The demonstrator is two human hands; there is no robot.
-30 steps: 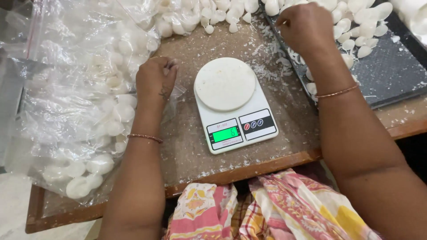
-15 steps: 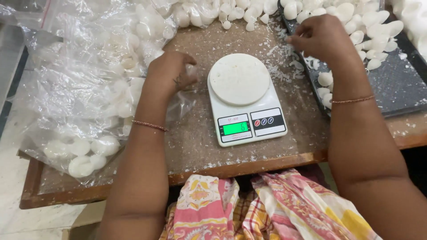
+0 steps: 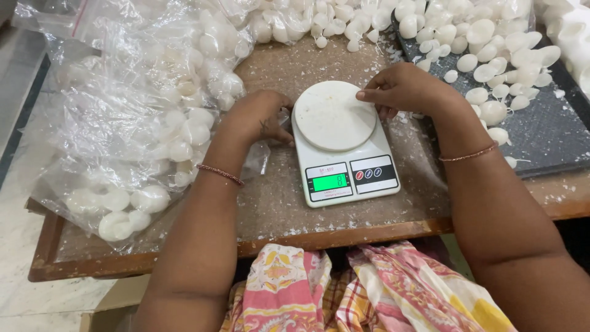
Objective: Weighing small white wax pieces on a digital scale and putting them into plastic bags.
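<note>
A white kitchen scale point(image 3: 344, 144) with a round pan and a lit green display sits mid-table. My left hand point(image 3: 261, 117) rests curled at the scale's left edge, touching a small clear plastic bag point(image 3: 258, 161) beside it. My right hand point(image 3: 402, 91) hovers at the pan's right rim, fingers pinched together; whether anything is between them I cannot tell. The pan is bare.
Clear plastic bags full of white shell-like pieces point(image 3: 147, 117) cover the table's left. More loose white pieces point(image 3: 344, 21) lie along the back. A dark tray point(image 3: 541, 135) at the right holds several more. The wooden table edge point(image 3: 344, 237) runs near my lap.
My right hand has come from the tray down and left to the scale's pan. My left hand has stayed by the scale's left side. The view has shifted.
</note>
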